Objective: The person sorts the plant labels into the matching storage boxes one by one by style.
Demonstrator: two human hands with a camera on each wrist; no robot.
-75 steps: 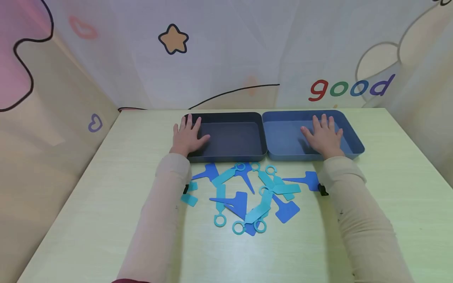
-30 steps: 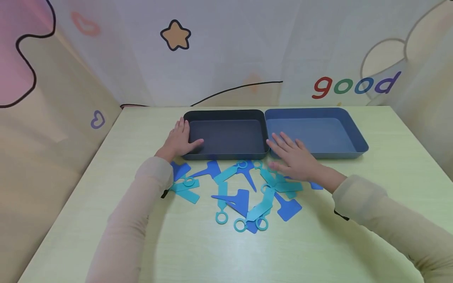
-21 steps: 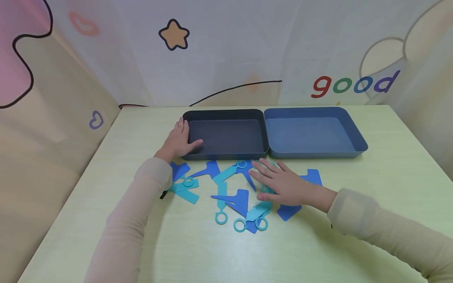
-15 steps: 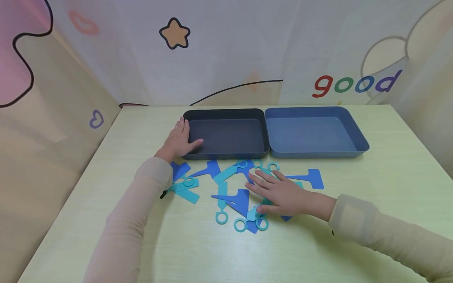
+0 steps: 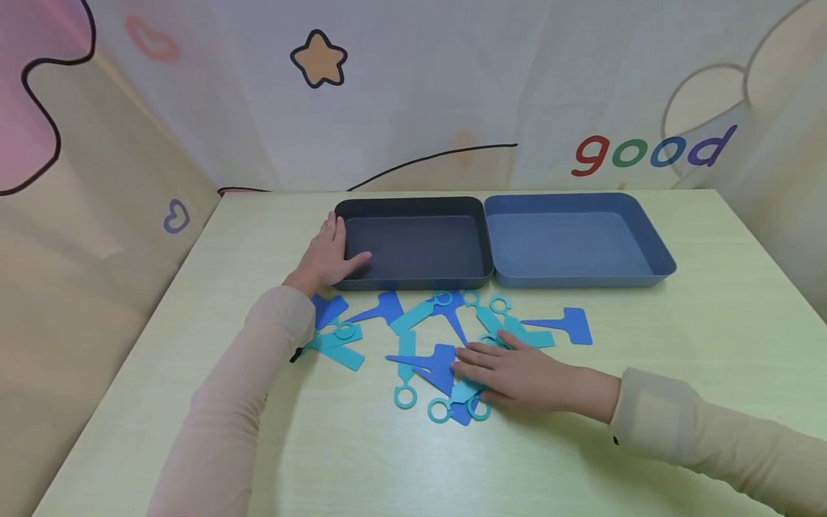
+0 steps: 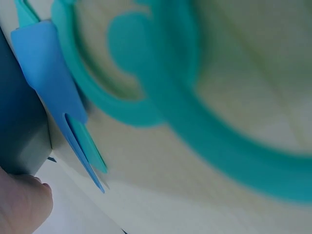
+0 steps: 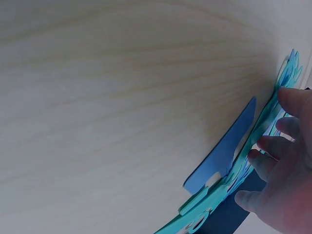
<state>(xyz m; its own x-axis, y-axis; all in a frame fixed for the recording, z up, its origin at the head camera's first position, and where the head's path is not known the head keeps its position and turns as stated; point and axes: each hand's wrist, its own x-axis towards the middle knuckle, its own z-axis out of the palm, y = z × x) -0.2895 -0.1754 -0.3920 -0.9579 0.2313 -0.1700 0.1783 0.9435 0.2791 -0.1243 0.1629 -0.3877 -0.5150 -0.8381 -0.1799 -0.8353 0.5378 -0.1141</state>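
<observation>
Shifting toward the person: the R hand (image 5: pixel 517 370) has been taken off the blue tray (image 5: pixel 575 240), butted against the R side of the black tray (image 5: pixel 413 244), and brought over the scatter on the black tray's near side. In the last half sec it's been drawn nearer still, w/ more of the scatter uncovered btwn it & the black tray. For the work in hand, that's read as focus being moved from trays to tags; no tag is seen lifted.

Turquoise tags (image 5: pixel 413 316) & blue tags (image 5: pixel 577 327) are spread on the table (image 5: pixel 362 459), near side of the black tray, several overlapped, a few past its near L corner, one blue one beyond its near R corner.

R hand pose: palm down, fingers pointed L, forearm angled in from the R. Grip: fairly wide, fingers extended, nothing seen held; touch vs hover can't be told, R wrist view incl.

L hand (image 5: pixel 323 258): kept at the black tray's L wall, unchanged for approx a sec, thumb spread wide over the inside, no tag held; pressure can't be told.
</observation>
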